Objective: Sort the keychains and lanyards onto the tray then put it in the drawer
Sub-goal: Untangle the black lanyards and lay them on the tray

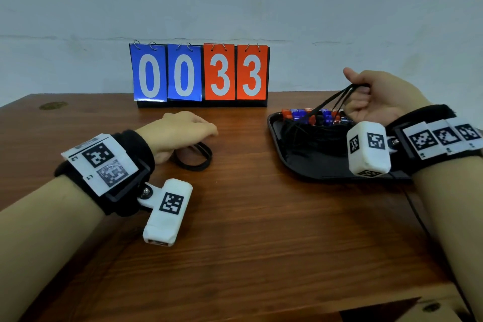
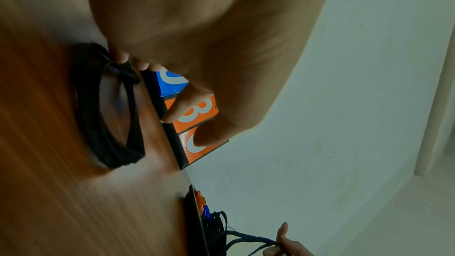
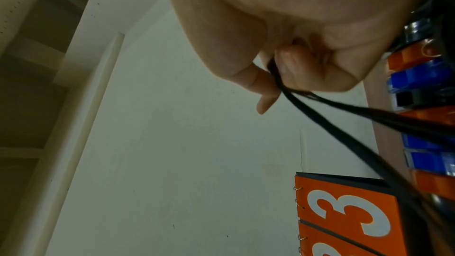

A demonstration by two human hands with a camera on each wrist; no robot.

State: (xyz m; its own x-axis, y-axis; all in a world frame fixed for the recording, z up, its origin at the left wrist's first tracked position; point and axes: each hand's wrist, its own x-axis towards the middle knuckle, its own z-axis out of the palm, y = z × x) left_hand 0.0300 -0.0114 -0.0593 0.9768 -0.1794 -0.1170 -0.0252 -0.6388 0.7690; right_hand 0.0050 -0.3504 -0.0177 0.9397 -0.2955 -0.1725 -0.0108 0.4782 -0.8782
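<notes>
A black tray (image 1: 326, 168) lies on the wooden table at the right. Along its far edge sit several orange and blue keychains (image 1: 311, 114) beside a heap of black lanyards (image 1: 313, 133). My right hand (image 1: 366, 97) hovers above the tray's far side, fingers curled round black lanyard strands (image 1: 332, 99) that run down into the heap; the right wrist view shows the grip (image 3: 295, 69) on the strands (image 3: 344, 124). My left hand (image 1: 188, 128) lies palm down at mid-table, its fingertips (image 2: 120, 57) touching the knot of a coiled black lanyard (image 2: 108, 108) flat on the wood (image 1: 196, 158).
A flip scoreboard (image 1: 200, 73) reading 0033 stands at the table's back edge against the wall. A thin black cable (image 1: 418, 217) trails from my right wrist over the front right corner. A dark gap (image 1: 379, 308) shows below the table's front edge.
</notes>
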